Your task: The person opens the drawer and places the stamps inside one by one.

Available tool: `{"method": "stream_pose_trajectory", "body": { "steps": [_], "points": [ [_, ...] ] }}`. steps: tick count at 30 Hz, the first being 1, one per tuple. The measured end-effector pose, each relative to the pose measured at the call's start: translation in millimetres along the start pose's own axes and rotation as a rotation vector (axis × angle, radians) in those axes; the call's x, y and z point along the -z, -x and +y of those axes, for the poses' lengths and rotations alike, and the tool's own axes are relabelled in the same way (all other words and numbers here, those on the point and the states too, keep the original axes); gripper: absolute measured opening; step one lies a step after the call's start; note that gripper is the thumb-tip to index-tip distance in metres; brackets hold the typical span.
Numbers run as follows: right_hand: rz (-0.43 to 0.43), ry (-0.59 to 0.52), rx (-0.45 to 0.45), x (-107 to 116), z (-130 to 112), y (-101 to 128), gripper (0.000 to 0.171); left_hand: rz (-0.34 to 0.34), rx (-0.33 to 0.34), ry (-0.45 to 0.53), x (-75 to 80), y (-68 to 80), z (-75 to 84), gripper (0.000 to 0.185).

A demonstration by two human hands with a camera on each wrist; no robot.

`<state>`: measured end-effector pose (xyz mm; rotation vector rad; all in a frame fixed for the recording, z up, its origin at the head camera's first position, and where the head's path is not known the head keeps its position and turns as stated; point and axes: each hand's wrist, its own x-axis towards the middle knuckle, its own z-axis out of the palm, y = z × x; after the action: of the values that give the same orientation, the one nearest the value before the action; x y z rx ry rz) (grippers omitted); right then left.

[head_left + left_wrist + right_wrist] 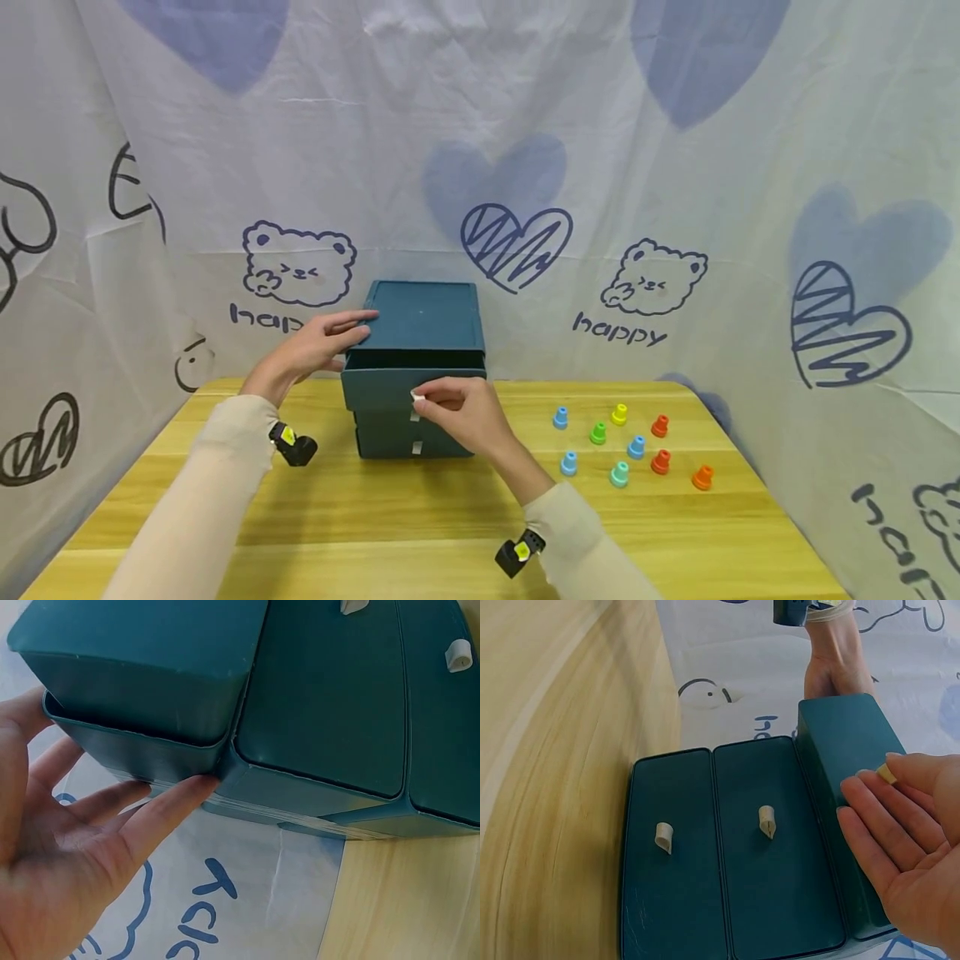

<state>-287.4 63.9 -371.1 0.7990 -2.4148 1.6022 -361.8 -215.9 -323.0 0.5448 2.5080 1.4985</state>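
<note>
A dark teal three-drawer cabinet (427,315) stands at the back of the table, its top drawer (378,389) pulled partly out with a dark gap above its front. My right hand (467,410) pinches the small whitish pull tab (887,774) of that drawer between thumb and index finger. At the cabinet's left side my left hand (311,346) rests with fingers extended, steadying against the upper body near the top edge; in the left wrist view its fingertips (201,784) touch the side wall. The two lower drawers (776,885) are closed, each with its own loop tab.
Several small cone-shaped pegs in blue, green, yellow, red and orange stand on the right of the wooden table (360,521), among them a yellow peg (618,414) and an orange peg (702,477). A white printed cloth (420,108) hangs right behind the cabinet.
</note>
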Motion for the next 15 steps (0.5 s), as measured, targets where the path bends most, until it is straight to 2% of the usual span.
{"method": "stream_pose_trajectory", "body": {
  "steps": [7, 15],
  "points": [
    [-0.008, -0.019, 0.017, 2.1, -2.0, 5.3, 0.018, 0.006, -0.027, -0.018, -2.6, -0.7, 1.4, 0.064],
    [-0.018, -0.039, 0.018, 1.4, -6.1, 12.6, 0.019, 0.012, -0.020, -0.036, -2.9, 2.2, 1.1, 0.063]
  ]
}}
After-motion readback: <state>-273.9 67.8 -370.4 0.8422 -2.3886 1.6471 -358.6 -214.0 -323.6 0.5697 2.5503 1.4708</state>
